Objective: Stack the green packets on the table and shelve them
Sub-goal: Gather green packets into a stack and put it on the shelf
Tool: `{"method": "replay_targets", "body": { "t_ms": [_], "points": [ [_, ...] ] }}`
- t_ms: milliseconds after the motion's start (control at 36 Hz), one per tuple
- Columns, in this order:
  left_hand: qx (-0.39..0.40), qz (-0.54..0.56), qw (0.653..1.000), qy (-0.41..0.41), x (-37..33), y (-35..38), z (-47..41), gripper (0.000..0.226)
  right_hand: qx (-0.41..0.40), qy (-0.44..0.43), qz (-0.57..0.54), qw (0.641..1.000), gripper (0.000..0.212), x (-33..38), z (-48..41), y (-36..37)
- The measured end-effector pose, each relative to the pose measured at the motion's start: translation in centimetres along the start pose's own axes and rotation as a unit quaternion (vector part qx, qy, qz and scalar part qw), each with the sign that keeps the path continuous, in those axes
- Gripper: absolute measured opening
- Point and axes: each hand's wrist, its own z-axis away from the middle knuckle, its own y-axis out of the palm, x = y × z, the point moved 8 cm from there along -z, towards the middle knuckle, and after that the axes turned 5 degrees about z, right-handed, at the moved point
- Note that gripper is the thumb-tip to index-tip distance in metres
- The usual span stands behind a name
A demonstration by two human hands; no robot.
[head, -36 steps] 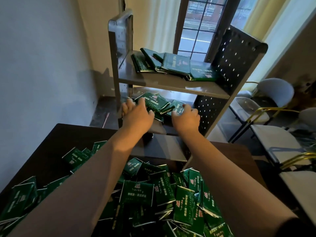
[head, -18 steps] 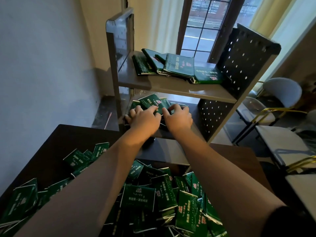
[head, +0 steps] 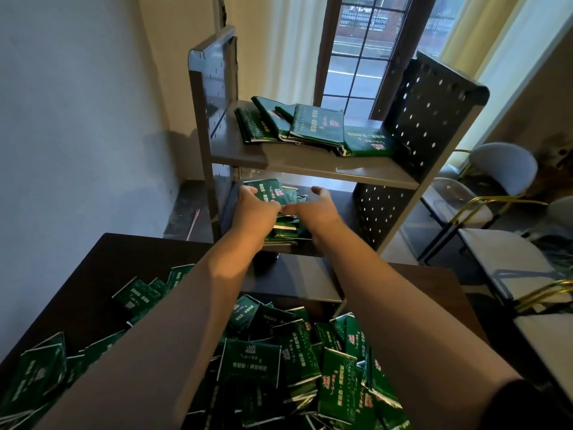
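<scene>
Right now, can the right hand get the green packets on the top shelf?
Probably not directly: the right hand sits under the top shelf board, which lies between it and those packets. Pulled back and raised, it likely could, since the front is open.
</scene>
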Motion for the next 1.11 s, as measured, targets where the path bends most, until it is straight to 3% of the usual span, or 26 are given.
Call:
{"method": "replay_targets", "body": {
  "t_ms": [250, 389, 528, 694, 778, 861, 944, 1000, 1056, 1111],
  "points": [
    [0.031, 0.070, 0.997, -0.029, 0.6, 0.7, 0.4, 0.070, 0.034, -0.029, 0.005, 0.999, 0.081, 0.9, 1.2, 1.3],
    [0.024, 0.159, 0.985, -0.068, 1.5, 0.7, 0.3, 0.070, 0.042, -0.009, -0.020, 0.999, 0.091, 0.5, 1.2, 1.3],
    [0.018, 0.182, 0.980, -0.077, 1.8, 0.4, 0.0, 0.076, 0.078, 0.019, -0.081, 0.994, 0.073, -0.4, 1.6, 1.3],
    [0.043, 0.233, 0.965, -0.112, 2.1, 1.6, 0.3, 0.047, 0.084, -0.049, -0.070, 0.993, 0.060, -0.1, 2.0, 1.1],
    [0.055, 0.286, 0.948, -0.132, 2.9, 2.0, 0.2, 0.051, 0.092, -0.077, -0.047, 0.992, 0.066, 0.1, 2.2, 1.0],
    [0.057, 0.361, 0.920, -0.144, 3.0, 1.9, 0.3, 0.059, 0.031, -0.081, -0.024, 0.996, 0.080, -0.1, 2.4, -0.3],
    [0.051, 0.429, 0.892, -0.133, 2.5, 1.8, 0.5, 0.062, -0.004, -0.007, -0.111, 0.994, 0.080, -1.7, 2.5, -0.9],
    [0.046, 0.434, 0.891, -0.122, 2.0, 2.0, 1.1, 0.048, 0.053, 0.042, -0.223, 0.973, 0.069, -2.4, 2.8, 0.5],
    [0.067, 0.426, 0.895, -0.116, 1.8, 2.8, 1.4, 0.054, 0.099, 0.047, -0.289, 0.951, 0.057, -2.2, 3.2, 1.6],
    [0.075, 0.392, 0.910, -0.108, 1.8, 3.1, 1.7, 0.054, 0.084, 0.037, -0.313, 0.945, 0.054, -2.0, 3.3, 1.3]
  ]
}}
